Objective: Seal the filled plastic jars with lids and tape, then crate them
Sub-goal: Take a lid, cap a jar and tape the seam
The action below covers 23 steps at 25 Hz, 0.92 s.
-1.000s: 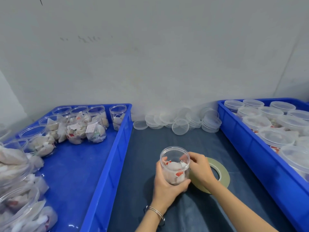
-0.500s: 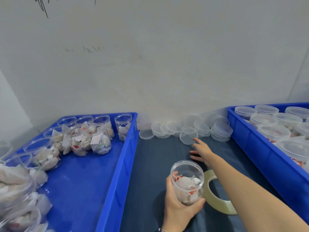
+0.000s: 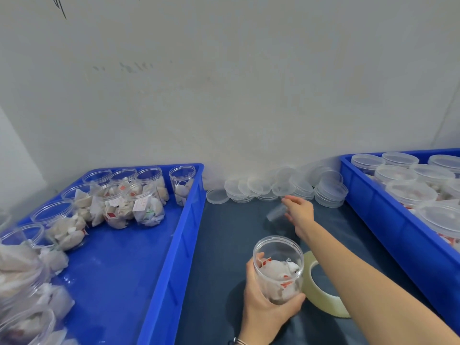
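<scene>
Left hand [image 3: 267, 305]: gripped an open, filled jar [image 3: 278, 268] upright on the worktop [image 3: 224, 245].
Right hand [image 3: 298, 210]: pinched a blurred clear lid [image 3: 276, 212], beyond the jar.
Writing: jar labels unreadable.

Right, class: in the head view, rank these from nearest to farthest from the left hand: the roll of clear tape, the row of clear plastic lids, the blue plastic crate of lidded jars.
1. Roll of clear tape, just right of the left hand.
2. Row of clear plastic lids, ahead by the wall.
3. Blue plastic crate of lidded jars, far right.
</scene>
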### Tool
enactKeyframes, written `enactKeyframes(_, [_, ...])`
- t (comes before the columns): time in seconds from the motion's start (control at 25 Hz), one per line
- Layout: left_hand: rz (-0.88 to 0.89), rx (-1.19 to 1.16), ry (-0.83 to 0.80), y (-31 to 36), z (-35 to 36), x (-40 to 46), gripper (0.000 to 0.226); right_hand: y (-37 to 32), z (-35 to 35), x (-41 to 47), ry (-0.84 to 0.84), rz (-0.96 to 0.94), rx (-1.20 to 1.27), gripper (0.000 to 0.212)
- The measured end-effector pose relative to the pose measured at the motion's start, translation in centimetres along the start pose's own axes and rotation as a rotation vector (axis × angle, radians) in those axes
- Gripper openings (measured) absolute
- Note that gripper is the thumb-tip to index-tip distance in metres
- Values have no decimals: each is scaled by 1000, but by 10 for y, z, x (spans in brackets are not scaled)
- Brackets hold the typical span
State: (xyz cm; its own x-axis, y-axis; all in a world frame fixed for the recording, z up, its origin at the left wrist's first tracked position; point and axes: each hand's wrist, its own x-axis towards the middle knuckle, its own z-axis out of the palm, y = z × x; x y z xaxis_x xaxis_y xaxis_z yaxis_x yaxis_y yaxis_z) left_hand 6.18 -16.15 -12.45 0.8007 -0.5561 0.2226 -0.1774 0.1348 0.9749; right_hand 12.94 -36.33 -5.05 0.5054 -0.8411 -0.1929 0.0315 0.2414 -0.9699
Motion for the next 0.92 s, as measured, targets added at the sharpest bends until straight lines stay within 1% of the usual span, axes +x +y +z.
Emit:
enactKeyframes(0.04, [10, 5, 6, 1, 1, 0, 92, -9, -4, -7, 63, -34, 2, 7])
enactKeyframes(0.08, [18, 11, 9, 1, 1, -1, 91, -20, -8, -16, 85, -33, 43, 6])
enactKeyframes(0.12, [18, 9, 19, 1, 1, -2, 90, -31, -16, -27, 36, -3, 130, 14])
enactKeyframes(0.16, [19, 9, 26, 2, 1, -2, 89, -42, -25, -38, -100, 51, 303, 19])
enactKeyframes(0.2, [26, 18, 30, 4, 1, -2, 87, -52, -35, -53, -287, 101, 438, 20])
enactKeyframes(0.24, [33, 30, 29, 6, 1, -2, 85, -58, -43, -70, -457, 130, 435, 21])
enactKeyframes(0.28, [31, 38, 30, 7, 1, -2, 82, -59, -51, -86, -569, 103, 263, 22])
enactKeyframes(0.32, [28, 43, 24, 9, 1, -2, 79, -57, -55, -101, -640, 14, -27, 25])
enactKeyframes(0.36, [25, 38, 17, 10, 1, -1, 77, -54, -58, -112, -674, -126, -373, 29])
enactKeyframes(0.4, [21, 25, 4, 12, 2, -2, 76, -49, -58, -121, -672, -287, -659, 34])
enactKeyframes(0.44, [12, 13, -5, 12, 1, -1, 76, -45, -56, -128, -652, -436, -853, 39])
enactKeyframes(0.48, [1, 17, -15, 13, 1, -2, 78, -44, -53, -135, -626, -540, -975, 45])
enactKeyframes(0.52, [-2, 39, -23, 16, 0, -4, 80, -41, -50, -144, -598, -613, -1079, 48])
enactKeyframes(0.6, [35, 118, -69, 19, -1, -6, 81, -33, -48, -166, -556, -726, -1230, 42])
enactKeyframes(0.64, [61, 180, -96, 20, 0, -7, 81, -26, -50, -176, -510, -781, -1286, 44])
enactKeyframes(0.68, [87, 237, -130, 24, 1, -7, 81, -20, -53, -188, -450, -834, -1344, 53])
enactKeyframes(0.72, [103, 276, -175, 27, 3, -10, 82, -17, -57, -199, -400, -899, -1377, 57])
enactKeyframes(0.8, [95, 329, -254, 26, 5, -17, 81, -11, -65, -210, -327, -1040, -1382, 50])
enactKeyframes(0.84, [62, 345, -266, 23, 2, -20, 81, -8, -68, -212, -298, -1123, -1369, 46])
enactKeyframes(0.92, [-6, 274, -270, 19, -6, -21, 84, -11, -75, -211, -373, -1185, -1372, 40])
